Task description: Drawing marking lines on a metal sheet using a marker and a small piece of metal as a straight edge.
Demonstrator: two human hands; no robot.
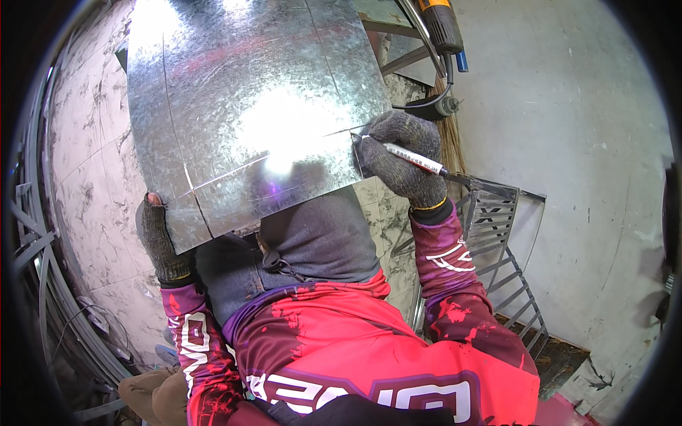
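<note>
We appear to be marking lines on the galvanized sheet (220, 92), its near edge above our lap (323, 231). Our right grip (403, 153) clamps a white marker (418, 157); our left grip (160, 238) clasps the left edge. The next stroke calls for steadiness.

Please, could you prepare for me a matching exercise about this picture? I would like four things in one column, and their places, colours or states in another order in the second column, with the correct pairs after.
Things
1. Sheet
2. Marker
3. Left hand
4. Power tool

Descriptions
A. At the sheet's left edge, thumb on top
B. Orange and dark, near the picture's upper edge
C. Silvery, with dark lines across it
D. White-bodied, held in the right hand

Pairs: 1-C, 2-D, 3-A, 4-B
</note>
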